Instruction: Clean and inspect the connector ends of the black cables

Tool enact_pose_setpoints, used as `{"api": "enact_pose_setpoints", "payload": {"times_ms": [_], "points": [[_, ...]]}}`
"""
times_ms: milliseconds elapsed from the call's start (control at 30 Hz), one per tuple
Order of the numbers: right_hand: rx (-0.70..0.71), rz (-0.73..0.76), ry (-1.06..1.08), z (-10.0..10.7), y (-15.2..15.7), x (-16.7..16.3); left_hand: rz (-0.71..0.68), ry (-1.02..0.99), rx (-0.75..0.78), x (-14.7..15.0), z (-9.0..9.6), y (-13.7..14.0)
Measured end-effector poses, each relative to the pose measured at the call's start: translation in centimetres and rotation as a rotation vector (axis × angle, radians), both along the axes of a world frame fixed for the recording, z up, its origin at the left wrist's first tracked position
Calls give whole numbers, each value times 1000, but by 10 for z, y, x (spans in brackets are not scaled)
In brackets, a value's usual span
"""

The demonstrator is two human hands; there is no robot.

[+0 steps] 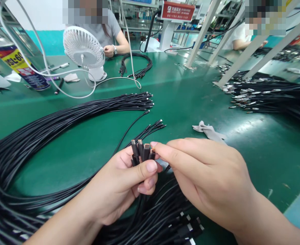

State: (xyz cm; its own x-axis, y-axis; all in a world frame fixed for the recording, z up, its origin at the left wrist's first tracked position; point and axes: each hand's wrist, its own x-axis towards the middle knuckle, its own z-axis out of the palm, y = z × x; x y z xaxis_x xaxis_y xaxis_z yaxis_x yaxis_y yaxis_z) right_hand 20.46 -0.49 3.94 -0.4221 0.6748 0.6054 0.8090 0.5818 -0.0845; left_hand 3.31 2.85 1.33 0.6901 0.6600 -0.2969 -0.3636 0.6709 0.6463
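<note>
My left hand [136, 178] is closed around a bunch of black USB cables, with their connectors [146, 151] standing upright above my thumb. Metal tips show on several of these plugs, and their cords hang down below my fist. My right hand [211, 180] comes in from the right, its fingertips pinched at the rightmost connector of the bunch. A small orange spot shows at that fingertip; what it is I cannot make out. My right thumb is mostly hidden behind the hand. Below both hands lie more black cables [162, 211] with metal-tipped plugs.
A long bundle of black cables [70, 112] curves across the green table [180, 92] at left. More cables [272, 92] are heaped at right, near a crumpled grey cloth [208, 131]. A white fan [83, 47], spray can [24, 66] and two people sit beyond.
</note>
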Motion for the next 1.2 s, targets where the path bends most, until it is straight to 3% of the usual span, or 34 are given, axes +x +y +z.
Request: {"api": "enact_pose_setpoints", "payload": {"times_ms": [1200], "points": [[25,-79,-112,3,-3,3,29,-31,-27,2,2,2]]}}
